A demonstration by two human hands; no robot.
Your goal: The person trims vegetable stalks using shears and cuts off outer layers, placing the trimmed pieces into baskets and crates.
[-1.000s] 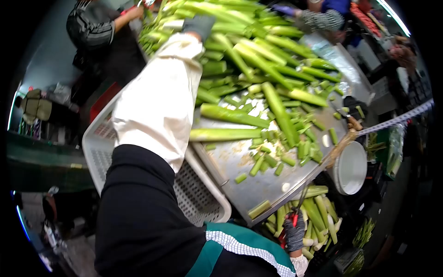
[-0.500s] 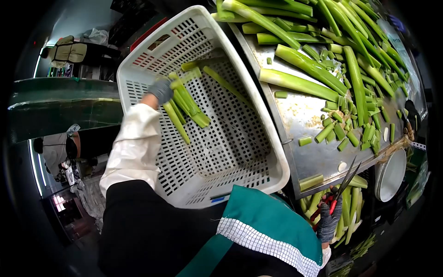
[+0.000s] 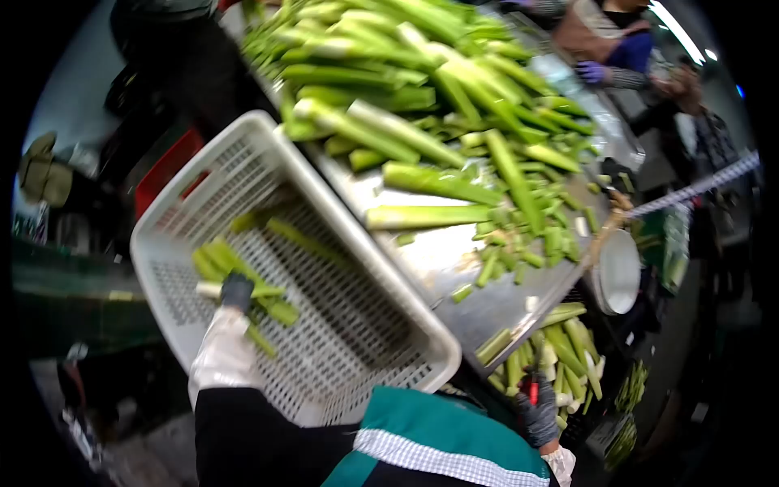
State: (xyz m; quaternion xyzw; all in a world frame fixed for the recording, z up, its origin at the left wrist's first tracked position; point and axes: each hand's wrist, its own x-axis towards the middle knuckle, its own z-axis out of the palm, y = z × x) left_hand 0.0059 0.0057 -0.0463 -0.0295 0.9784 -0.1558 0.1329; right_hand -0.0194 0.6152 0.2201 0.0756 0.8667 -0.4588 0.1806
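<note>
My left hand (image 3: 237, 290), in a dark glove, is inside the white perforated basket (image 3: 365, 276). Its fingers are closed round a pale-ended green stalk, just over several cut green stalks (image 3: 223, 258) lying there. Low on the right, my right hand (image 3: 539, 412), in a grey glove, grips red-handled scissors (image 3: 533, 391); their blades are blurred. That hand is beside a lower heap of stalks (image 3: 572, 357). A metal table (image 3: 479, 312) bears a large pile of green stalks (image 3: 406, 89) and short cut pieces (image 3: 511, 252).
A white bucket (image 3: 617, 272) hangs or stands by the table's right corner. Behind the basket is a red container (image 3: 165, 170). A person (image 3: 621, 49) with a purple glove is beyond the table, and another dark-clothed person (image 3: 182, 65) stands at the upper left.
My left hand went from the stalk pile on the table down into the basket, and now lies over the stalks there. My right hand still holds the scissors. The view has shifted.
</note>
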